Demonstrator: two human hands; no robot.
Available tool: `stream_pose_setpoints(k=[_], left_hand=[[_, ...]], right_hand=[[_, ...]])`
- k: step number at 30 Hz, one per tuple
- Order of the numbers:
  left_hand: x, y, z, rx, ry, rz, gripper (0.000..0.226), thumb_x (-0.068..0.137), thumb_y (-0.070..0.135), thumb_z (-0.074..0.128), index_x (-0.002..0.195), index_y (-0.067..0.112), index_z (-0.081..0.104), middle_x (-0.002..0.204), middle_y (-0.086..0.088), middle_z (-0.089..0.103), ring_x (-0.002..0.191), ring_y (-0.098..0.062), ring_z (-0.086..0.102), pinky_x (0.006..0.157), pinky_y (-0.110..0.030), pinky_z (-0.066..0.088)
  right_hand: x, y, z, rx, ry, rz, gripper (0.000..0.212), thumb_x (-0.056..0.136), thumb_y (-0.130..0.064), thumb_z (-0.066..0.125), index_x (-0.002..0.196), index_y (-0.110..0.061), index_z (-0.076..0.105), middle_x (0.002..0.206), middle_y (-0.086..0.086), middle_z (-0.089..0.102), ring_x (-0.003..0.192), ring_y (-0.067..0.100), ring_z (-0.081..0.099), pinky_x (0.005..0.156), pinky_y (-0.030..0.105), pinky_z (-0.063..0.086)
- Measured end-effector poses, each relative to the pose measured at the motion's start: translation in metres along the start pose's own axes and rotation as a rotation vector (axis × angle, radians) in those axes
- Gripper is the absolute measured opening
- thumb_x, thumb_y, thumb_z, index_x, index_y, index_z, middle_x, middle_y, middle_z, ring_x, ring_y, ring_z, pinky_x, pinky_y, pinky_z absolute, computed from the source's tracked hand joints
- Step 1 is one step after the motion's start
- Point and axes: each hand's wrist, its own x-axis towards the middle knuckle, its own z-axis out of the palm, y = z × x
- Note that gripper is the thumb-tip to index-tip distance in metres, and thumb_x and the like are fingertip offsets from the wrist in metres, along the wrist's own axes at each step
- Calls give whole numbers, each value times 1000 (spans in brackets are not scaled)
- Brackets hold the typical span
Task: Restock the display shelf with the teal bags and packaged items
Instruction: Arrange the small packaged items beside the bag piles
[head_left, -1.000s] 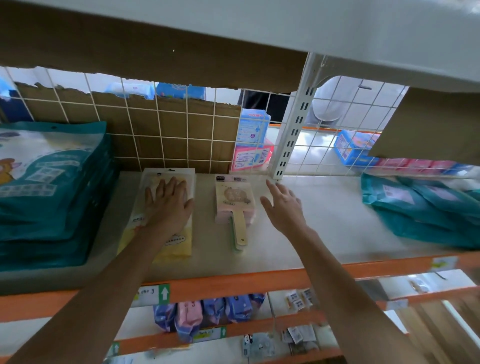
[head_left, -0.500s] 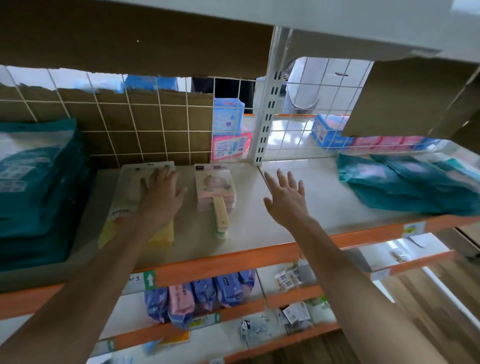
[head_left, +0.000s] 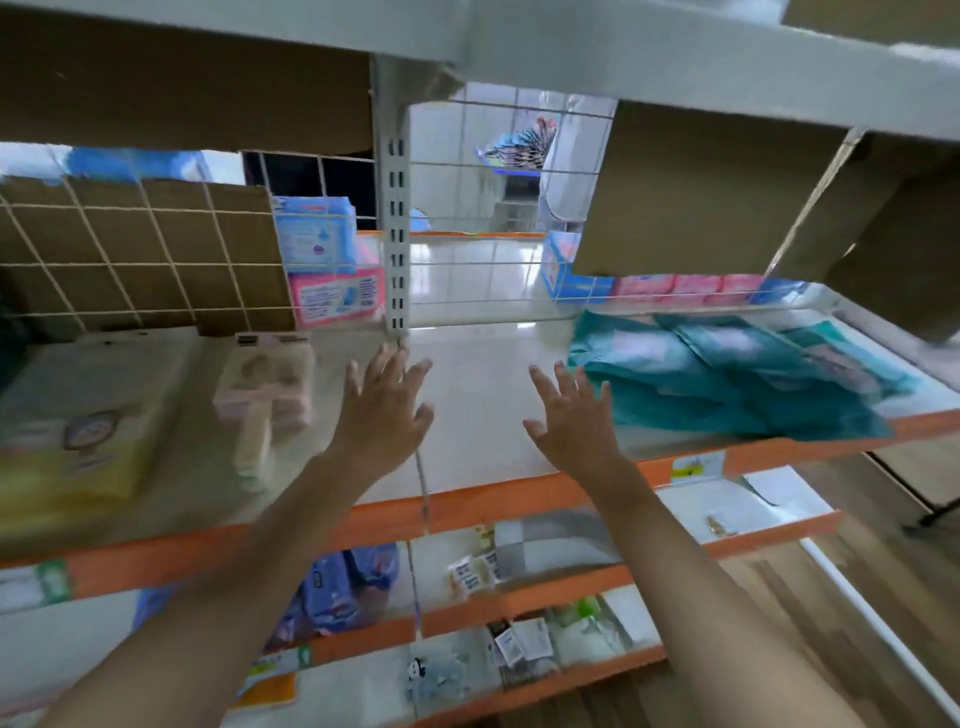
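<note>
Shelving of pale, smooth board, the display shelf (head_left: 478, 426) has an orange metal front rail (head_left: 519, 500), a white slotted upright (head_left: 397, 234) and a thin white wire grid (head_left: 467, 264) at the back. Brown cardboard (head_left: 244, 291) lines the grid on the left.

On the right of the board lie the teal bags (head_left: 727, 384), soft, flat and glossy, overlapping one another in a loose, slumped pile. On the left lies a flat rectangular packet (head_left: 88, 415), cream above and yellow below, with a round printed motif. Just beside it is a pink carded pack (head_left: 265, 384) with a pale handle sticking out toward the rail. Pink and blue boxes (head_left: 332, 260) stand behind the grid.

A small yellow-and-white price tag (head_left: 696, 465) sits on the rail. Its print, like that on every package, is too blurred to read.

The left hand (head_left: 384, 410) and the right hand (head_left: 571, 421) are both spread wide, palms down and grasping nothing, over bare board between the pink pack and the teal bags. The right hand's little finger is just beside the nearest bag; contact cannot be judged.
</note>
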Motion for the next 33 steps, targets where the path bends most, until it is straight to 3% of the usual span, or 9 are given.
stream_pose_setpoints(k=[8, 25, 33], left_hand=[[9, 90, 30, 21, -67, -34, 59, 95, 40, 40, 148, 25, 17, 157, -3, 9, 145, -22, 1, 115, -47, -1], [70, 158, 70, -20, -134, 64, 57, 97, 45, 34, 148, 27, 16, 157, -2, 9, 145, -22, 2, 115, -47, 1], [107, 201, 88, -37, -129, -23, 57, 97, 45, 34, 148, 26, 17, 157, -1, 9, 145, -21, 3, 115, -44, 2]], right_hand=[[-2, 97, 5, 27, 4, 10, 69, 92, -39, 50, 150, -26, 14, 157, 9, 14, 145, 29, 8, 115, 50, 4], [23, 183, 3, 86, -83, 108, 63, 98, -41, 38, 150, -26, 7, 158, 6, 4, 145, 28, -1, 115, 51, -2], [64, 241, 5, 186, 46, 74, 59, 97, -41, 40, 149, -23, 17, 157, 10, 9, 144, 28, 7, 115, 48, 8]])
